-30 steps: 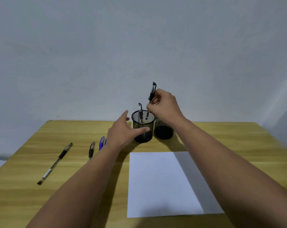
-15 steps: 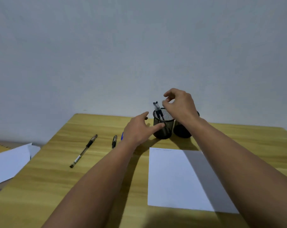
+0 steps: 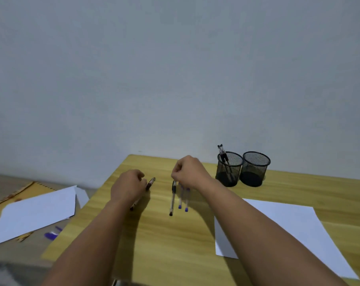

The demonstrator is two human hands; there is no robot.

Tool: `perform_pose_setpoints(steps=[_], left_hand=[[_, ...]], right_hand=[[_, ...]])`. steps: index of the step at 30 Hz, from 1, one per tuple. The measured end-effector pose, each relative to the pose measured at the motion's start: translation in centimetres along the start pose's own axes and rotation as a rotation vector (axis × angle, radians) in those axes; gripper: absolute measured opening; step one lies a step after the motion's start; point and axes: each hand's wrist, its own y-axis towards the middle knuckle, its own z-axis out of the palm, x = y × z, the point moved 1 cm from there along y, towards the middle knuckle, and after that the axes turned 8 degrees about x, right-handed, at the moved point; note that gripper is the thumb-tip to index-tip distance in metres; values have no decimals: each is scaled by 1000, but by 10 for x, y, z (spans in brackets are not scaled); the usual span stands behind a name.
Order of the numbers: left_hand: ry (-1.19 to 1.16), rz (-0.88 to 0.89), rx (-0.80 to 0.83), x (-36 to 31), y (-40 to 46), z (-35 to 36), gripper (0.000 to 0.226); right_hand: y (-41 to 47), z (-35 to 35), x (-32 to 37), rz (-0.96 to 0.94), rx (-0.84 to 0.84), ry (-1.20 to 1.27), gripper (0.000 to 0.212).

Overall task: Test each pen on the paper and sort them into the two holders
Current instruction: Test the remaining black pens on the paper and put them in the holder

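Two black mesh holders stand at the back of the wooden table [image 3: 158, 240]. The left holder [image 3: 229, 172] has two pens [image 3: 221, 150] standing in it; the right holder [image 3: 255, 170] looks empty. A white paper [image 3: 278, 228] lies at the right. My left hand [image 3: 127, 187] is curled over a dark pen [image 3: 151, 182] lying on the table. My right hand [image 3: 190, 172] pinches the top end of a clear pen with a black grip [image 3: 172, 200], which still rests on the wood. Two blue-tipped pens [image 3: 183, 201] lie just right of it, partly under my right hand.
The table's left edge [image 3: 86, 207] is close to my left arm. Below it on the floor lie white sheets [image 3: 34, 211], a patterned mat [image 3: 14, 195] and a small blue object [image 3: 51, 235]. A plain wall rises behind the table.
My right hand let the pen go into the left holder. Both hands then moved left to the loose pens and closed on them. My view has turned left.
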Motion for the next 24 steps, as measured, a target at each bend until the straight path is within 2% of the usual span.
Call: perform_pose_setpoints(steps=[3,5,8,10,15,19,24], left_hand=[[-88,-43,52,24,6,7,20],[-182,-50,73,35,12,9,16],[-309,-46,65,46,21,9,21],[-349,-37,41,49,24,10,23],[-334,10,-27,52,27,14,31],[-247,71,21,51,24,14,35],[-162,189,92,40,11,1,36]], right_hand=[[13,38,11,55,92,25,9],[21,60,18,95,139,-6,17],[28,84,25,139,124,2,30],[30,94,30,161,85,-13,28],[38,97,45,199,95,-125,28],[35,96,49,189,96,-183,23],[18,84,49,139,108,-200,41]])
